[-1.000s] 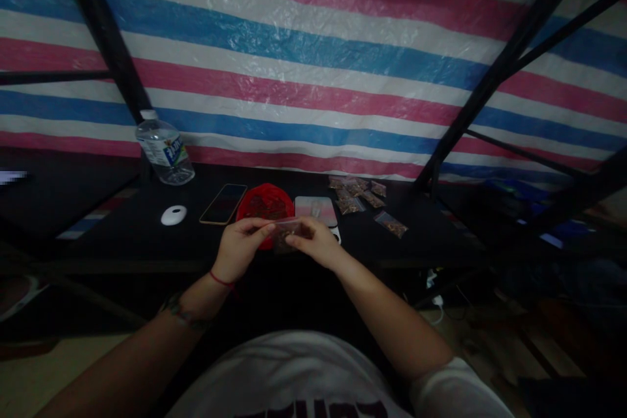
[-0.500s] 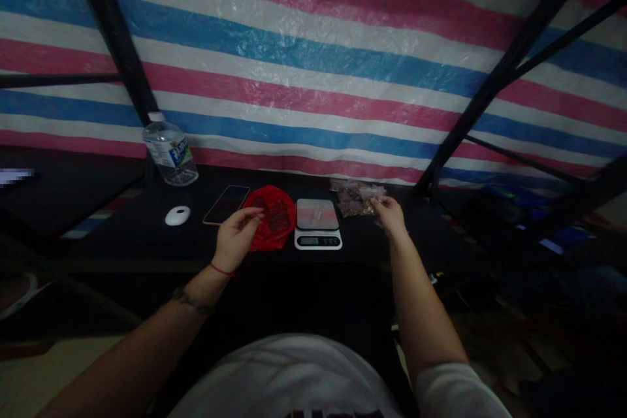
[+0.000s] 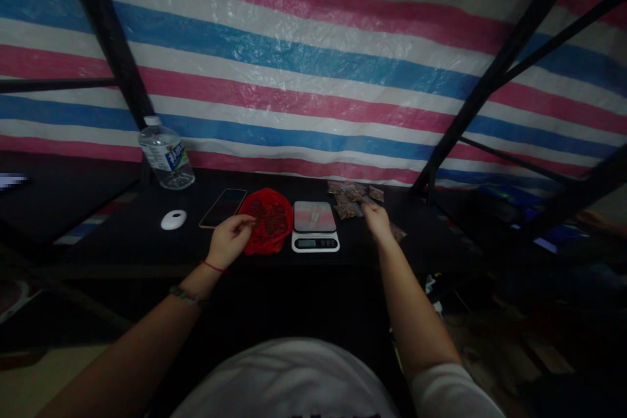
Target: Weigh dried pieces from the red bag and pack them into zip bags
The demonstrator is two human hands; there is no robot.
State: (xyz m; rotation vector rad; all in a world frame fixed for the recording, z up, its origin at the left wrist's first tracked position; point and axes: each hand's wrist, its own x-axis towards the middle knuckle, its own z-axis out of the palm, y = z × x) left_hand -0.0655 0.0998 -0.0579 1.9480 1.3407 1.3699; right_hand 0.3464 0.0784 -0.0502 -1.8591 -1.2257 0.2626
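My left hand [image 3: 230,240] is over the left edge of a red plastic bag [image 3: 285,235], fingers loosely bent and the thumb a little apart. Dark reddish-brown bits [image 3: 269,217] lie in the open bag. Right of it stands a white digital scale [image 3: 316,245] with a small pale object [image 3: 315,214] on its shiny plate; I cannot make out what that is. My right hand [image 3: 377,222] is closed at the near side of a pile of small clear packets [image 3: 349,192], pinching what looks like a packet's edge, mostly hidden by the fingers. Another packet [image 3: 398,232] lies beside the wrist.
A phone [image 3: 224,208] lies left of the red bag, with a white rounded object [image 3: 174,219] farther left. Behind them a large clear bottle [image 3: 169,153] stands by a dark frame post [image 3: 122,59]. Striped plastic sheeting [image 3: 294,78] hangs behind the black table [image 3: 122,235].
My right hand has drawn slightly back and left from the packet pile, and a packet shows beyond its fingers. My left hand has dipped slightly at the bag. The view has shifted a little.
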